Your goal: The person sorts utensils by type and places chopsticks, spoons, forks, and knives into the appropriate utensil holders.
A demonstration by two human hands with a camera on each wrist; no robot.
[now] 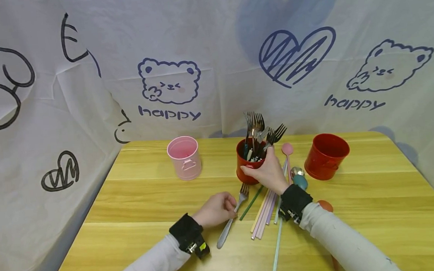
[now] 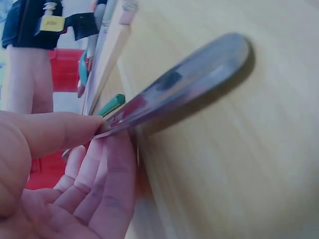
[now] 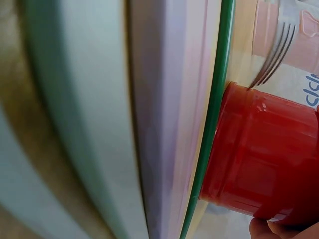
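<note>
A silver fork (image 1: 224, 232) slants over the table in front of the red bucket (image 1: 247, 176), tines toward the bucket. My left hand (image 1: 215, 210) pinches its handle (image 2: 184, 82) between thumb and fingers, the handle's end close over the wood. Several forks (image 1: 255, 125) stand tines-up in that bucket. My right hand (image 1: 267, 171) holds the bucket at its right side, thumb across the front and fingers at the rim near the forks. In the right wrist view, only fingertips (image 3: 261, 230) show beside the bucket's wall.
Several pastel chopsticks (image 1: 263, 215) and a green stick (image 1: 251, 204) lie under and beside my right forearm. Nearby are a pink spoon (image 1: 287, 149) and a teal-handled spoon (image 1: 299, 178). A pink bucket (image 1: 185, 158) stands left, another red bucket (image 1: 324, 158) right. Cloth hangs behind.
</note>
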